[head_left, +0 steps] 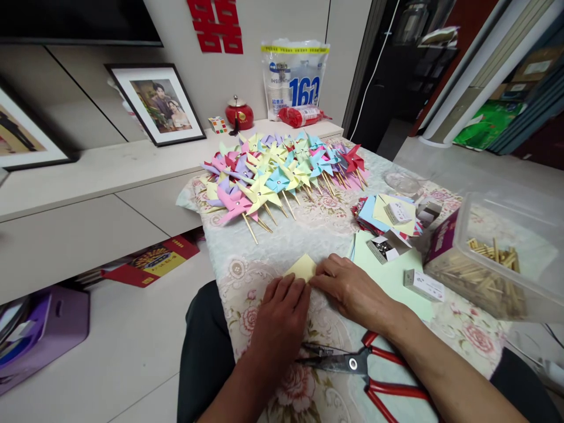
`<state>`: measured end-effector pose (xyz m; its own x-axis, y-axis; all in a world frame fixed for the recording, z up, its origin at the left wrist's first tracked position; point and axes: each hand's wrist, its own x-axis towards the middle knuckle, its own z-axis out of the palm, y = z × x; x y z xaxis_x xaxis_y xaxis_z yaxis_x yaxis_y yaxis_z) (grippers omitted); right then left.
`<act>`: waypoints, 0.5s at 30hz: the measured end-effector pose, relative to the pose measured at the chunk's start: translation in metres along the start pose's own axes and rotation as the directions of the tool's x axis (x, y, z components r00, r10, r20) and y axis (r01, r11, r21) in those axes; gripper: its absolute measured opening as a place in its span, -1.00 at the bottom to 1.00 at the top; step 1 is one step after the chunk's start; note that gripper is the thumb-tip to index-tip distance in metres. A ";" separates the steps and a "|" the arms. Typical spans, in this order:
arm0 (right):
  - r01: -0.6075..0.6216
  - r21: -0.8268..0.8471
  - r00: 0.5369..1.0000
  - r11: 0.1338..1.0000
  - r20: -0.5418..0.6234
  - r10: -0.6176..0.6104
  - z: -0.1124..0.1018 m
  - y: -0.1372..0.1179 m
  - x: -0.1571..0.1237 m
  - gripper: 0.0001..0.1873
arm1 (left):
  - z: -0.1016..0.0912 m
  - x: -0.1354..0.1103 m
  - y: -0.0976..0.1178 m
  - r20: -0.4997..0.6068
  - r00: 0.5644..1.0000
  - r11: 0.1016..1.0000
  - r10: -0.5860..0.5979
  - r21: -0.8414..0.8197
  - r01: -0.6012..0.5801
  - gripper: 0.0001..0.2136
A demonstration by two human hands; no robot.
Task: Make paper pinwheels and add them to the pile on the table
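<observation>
A small piece of folded yellow paper [304,267] lies near the front of the cloth-covered table. My left hand [284,311] presses its fingers, held together, on the paper's lower left edge. At the right corner, my right hand [348,288] grips the same paper between bent fingers and thumb; the fingertips are partly hidden. Red-handled scissors [352,363] lie with blades apart beneath my forearms. Right of my hands, green paper sheets [409,288] carry an open box of metal fasteners [386,248] and a small white box [423,285].
Several finished paper pinwheels [277,170] on wooden sticks cover the table's far side. A clear plastic tub [497,258] of short sticks stands at the right. Behind it sits a stack of coloured paper [374,214]. A white cabinet [101,188] runs along the wall.
</observation>
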<state>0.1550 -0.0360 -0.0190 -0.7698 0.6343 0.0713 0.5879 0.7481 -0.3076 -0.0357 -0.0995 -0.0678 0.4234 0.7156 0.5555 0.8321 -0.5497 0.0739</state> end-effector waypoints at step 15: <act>0.070 -0.188 0.991 0.980 0.129 -0.046 -0.008 -0.007 -0.003 -0.92 | -0.018 -0.016 0.003 0.128 0.991 0.987 -0.041 0.159 0.020 -0.62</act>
<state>0.1557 -0.0414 -0.0095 -0.8218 0.5686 -0.0372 0.5686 0.8141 -0.1178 -0.0467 -0.1207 -0.0613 0.4314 0.7869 0.4412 0.8870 -0.4594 -0.0478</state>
